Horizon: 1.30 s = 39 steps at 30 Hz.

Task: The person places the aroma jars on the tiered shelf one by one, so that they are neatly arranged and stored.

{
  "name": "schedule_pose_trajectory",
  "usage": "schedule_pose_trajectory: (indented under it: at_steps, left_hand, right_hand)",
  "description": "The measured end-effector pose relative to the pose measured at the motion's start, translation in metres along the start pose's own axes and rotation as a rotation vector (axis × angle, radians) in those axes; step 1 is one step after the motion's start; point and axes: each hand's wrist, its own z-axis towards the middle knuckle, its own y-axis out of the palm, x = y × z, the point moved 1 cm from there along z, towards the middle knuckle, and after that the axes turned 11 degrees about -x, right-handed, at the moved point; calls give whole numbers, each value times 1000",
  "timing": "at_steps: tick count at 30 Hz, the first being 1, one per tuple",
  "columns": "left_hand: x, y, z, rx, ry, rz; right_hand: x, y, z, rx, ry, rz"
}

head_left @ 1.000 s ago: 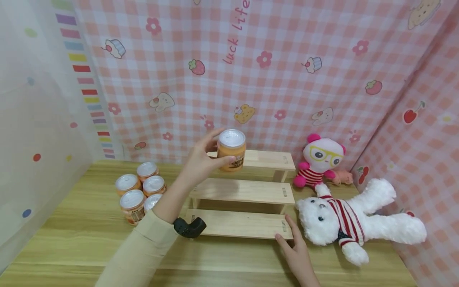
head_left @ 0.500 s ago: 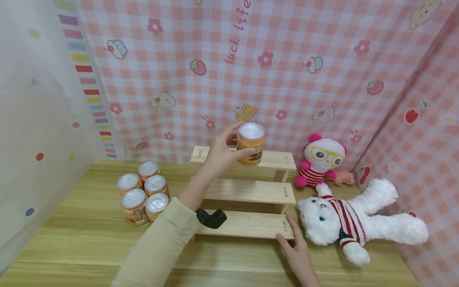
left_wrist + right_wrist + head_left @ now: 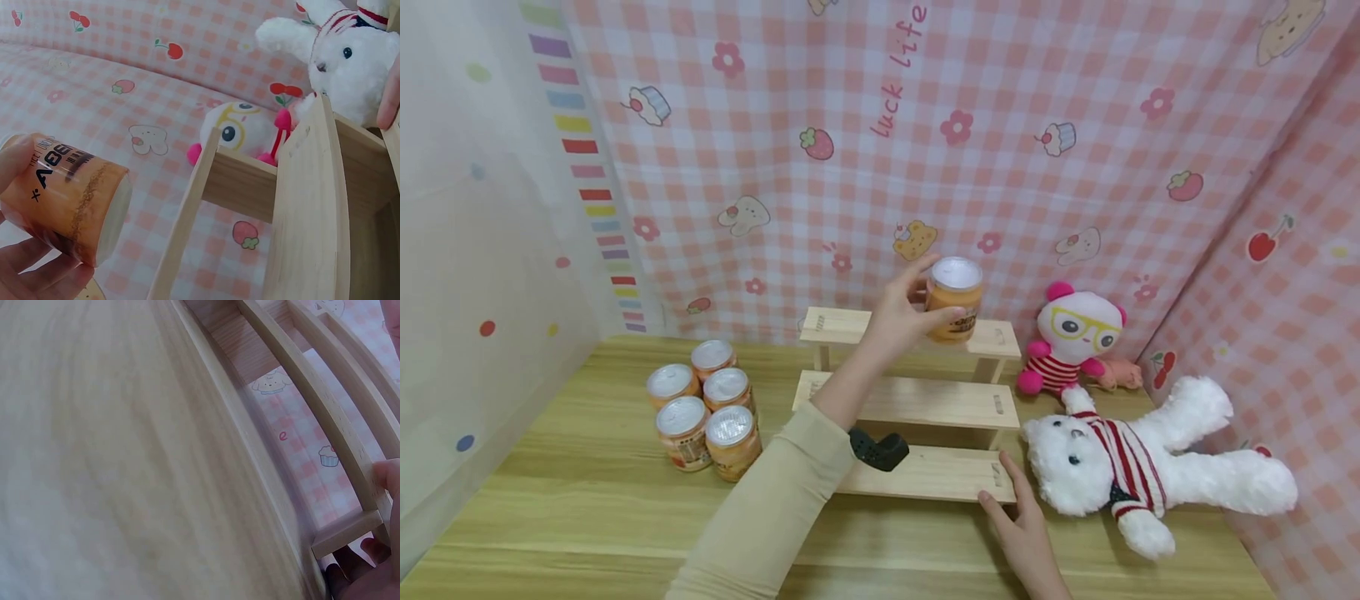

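Observation:
My left hand [image 3: 897, 315] grips an orange can [image 3: 955, 310] with a silver lid, thumb in front and fingers behind. In the head view the can overlaps the right part of the top tier [image 3: 842, 327] of a three-step wooden display rack [image 3: 910, 402]. The left wrist view shows dark lettering on this can [image 3: 69, 194] and a gap between it and the rack's boards. At the right end of the bottom tier [image 3: 947, 473], my right hand [image 3: 1024, 533] holds the rack. Its thumb lies on the front edge, and other fingers [image 3: 350, 565] curl around the end.
Several more orange cans [image 3: 682, 429] stand grouped on the wooden table [image 3: 587, 500], left of the rack. To the right lie a white plush bear [image 3: 1127, 467] and a pink panda doll [image 3: 1071, 333]. A checked curtain [image 3: 865, 192] hangs behind the rack.
My left hand has carried the can rightward along the top tier, from near its middle to its right part. The right hand stays at the bottom tier's end.

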Motion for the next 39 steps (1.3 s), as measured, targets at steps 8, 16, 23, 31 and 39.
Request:
schedule_pose_trajectory:
  at_steps: [8,16,23,31,39]
  left_hand:
    - [-13,7,9,-7,-56,36]
    - [-22,12,12,-10,-75,42]
    - [-25,15,11,-9,-85,84]
    - [-25,15,10,-17,-87,75]
    - [-23,9,2,-33,-110,56]
  right_hand:
    - [2,0,0,5,12,0]
    - [2,0,0,8,13,-7]
    - [2,0,0,3,25,3]
    - [0,0,1,0,16,-3]
    - [2,0,0,4,31,-11]
